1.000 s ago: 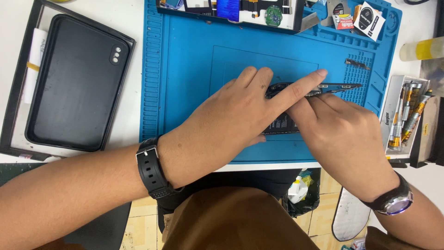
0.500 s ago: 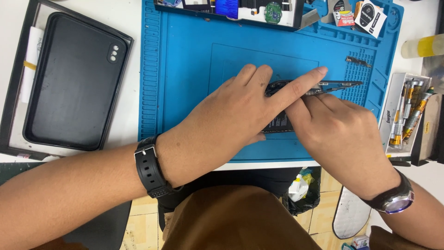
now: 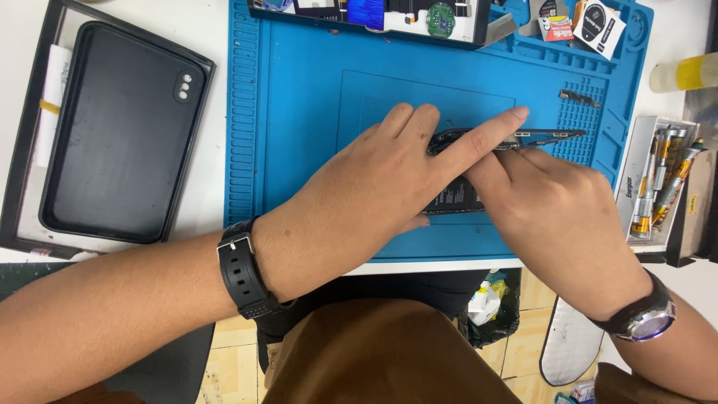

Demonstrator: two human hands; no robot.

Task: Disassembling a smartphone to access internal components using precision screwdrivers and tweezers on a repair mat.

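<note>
- Mostly hidden: opened phone (image 3: 458, 196), covered by both hands, only a dark battery patch and the upper edge (image 3: 550, 137) showing past the fingertips; what sits inside, too small to tell.
- Left hand (image 3: 366, 191) laid flat across the phone, fingers (image 3: 479, 138) spread, forefinger stretched along the phone's upper edge, pressing down rather than pinching.
- Right hand (image 3: 557, 217) just beside, touching the left forefinger from below, fingers curled together over the phone's right part; whether pinching anything, cannot tell, fingertips hidden under the left forefinger.
- Phone lying near the middle of the blue mat (image 3: 299, 112), below and between both hands, long side running left to right.
- Small dark part (image 3: 577, 97) alone on the mat's ribbed area, up and right of the fingertips, apart from them.
- Along the mat's far edge, a tray of phone parts (image 3: 374, 15), cut off by the frame top; small packets (image 3: 591, 26) to its right.
- Right of the mat, a white open box (image 3: 639, 161) holding screwdrivers (image 3: 662, 183) with silver and gold shafts, lying side by side.
- Left on the white worktop (image 3: 217, 30), a black-rimmed shallow box (image 3: 15, 187) holding a dark phone case (image 3: 120, 135), camera holes up.
- Black watch (image 3: 243, 277) on the left wrist, silver-faced watch (image 3: 643, 318) on the right.
- Yellowish bottle (image 3: 684, 75) at far right, partly cut off.
</note>
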